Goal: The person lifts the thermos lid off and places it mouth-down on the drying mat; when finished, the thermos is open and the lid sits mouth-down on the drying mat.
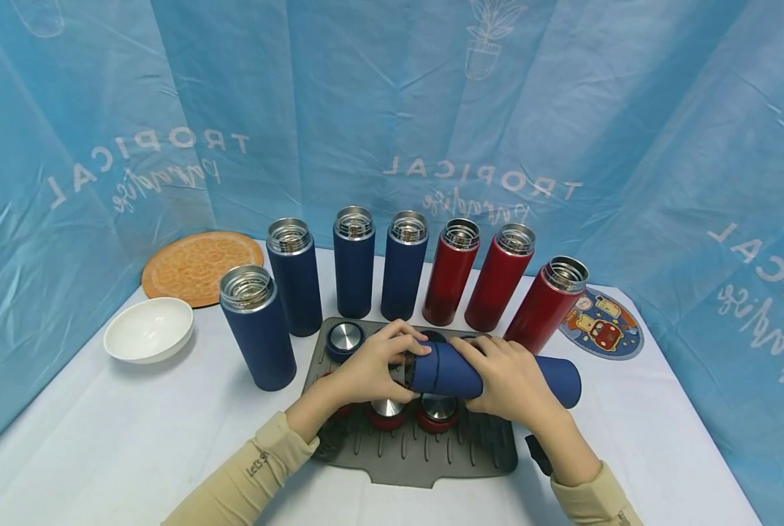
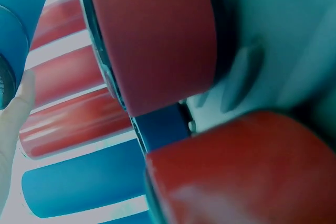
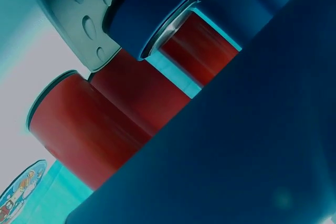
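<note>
In the head view my right hand grips a blue insulated bottle lying sideways over a dark grey tray. At its left end, the left hand pinches the blue lid between thumb and fingers. A thin seam shows between lid and body. The same bottle fills much of the right wrist view. Below the hands, red lids stand on the tray with silver discs on top. A blue lid sits at the tray's far left corner. Other lids are partly hidden behind the hands.
Several lidless blue bottles stand upright behind and left of the tray. Lidless red bottles stand at the back right. A white bowl and an orange round mat lie left; a cartoon-printed round mat lies right.
</note>
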Available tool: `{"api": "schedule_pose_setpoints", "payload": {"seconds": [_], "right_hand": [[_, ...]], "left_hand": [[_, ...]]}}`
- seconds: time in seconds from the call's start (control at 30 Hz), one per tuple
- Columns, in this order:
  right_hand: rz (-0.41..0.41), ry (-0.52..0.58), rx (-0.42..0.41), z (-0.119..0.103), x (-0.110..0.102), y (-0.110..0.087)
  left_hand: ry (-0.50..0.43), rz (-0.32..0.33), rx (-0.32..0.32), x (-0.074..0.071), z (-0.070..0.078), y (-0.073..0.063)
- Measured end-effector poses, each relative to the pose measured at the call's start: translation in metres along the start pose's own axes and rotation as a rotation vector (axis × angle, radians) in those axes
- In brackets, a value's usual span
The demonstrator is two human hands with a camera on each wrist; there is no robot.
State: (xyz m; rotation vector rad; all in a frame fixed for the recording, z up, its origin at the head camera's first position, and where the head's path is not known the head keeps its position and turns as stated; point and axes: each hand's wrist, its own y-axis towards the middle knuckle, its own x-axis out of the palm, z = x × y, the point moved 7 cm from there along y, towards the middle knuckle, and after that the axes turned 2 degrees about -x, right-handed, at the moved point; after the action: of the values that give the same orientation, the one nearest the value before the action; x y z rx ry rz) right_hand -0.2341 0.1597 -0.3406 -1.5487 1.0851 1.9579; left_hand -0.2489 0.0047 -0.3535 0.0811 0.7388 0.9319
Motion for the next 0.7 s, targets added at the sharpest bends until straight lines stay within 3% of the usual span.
{"api": "schedule_pose_setpoints", "payload": {"seconds": [0.2, 0.53, 0.7], "right_hand": [[0.025, -0.016, -0.003, -0.001, -0.002, 0.000], [0.036, -0.026, 0.001, 0.000, -0.002, 0.000], [0.044, -0.030, -0.004, 0.000, -0.002, 0.000]], "left_hand": [[-0.141, 0.017, -0.146, -0.001, -0.009, 0.001], [-0.168, 0.032, -0.247, -0.004, -0.012, 0.001], [-0.228, 0.035, -0.318, -0.004, -0.018, 0.000]]}}
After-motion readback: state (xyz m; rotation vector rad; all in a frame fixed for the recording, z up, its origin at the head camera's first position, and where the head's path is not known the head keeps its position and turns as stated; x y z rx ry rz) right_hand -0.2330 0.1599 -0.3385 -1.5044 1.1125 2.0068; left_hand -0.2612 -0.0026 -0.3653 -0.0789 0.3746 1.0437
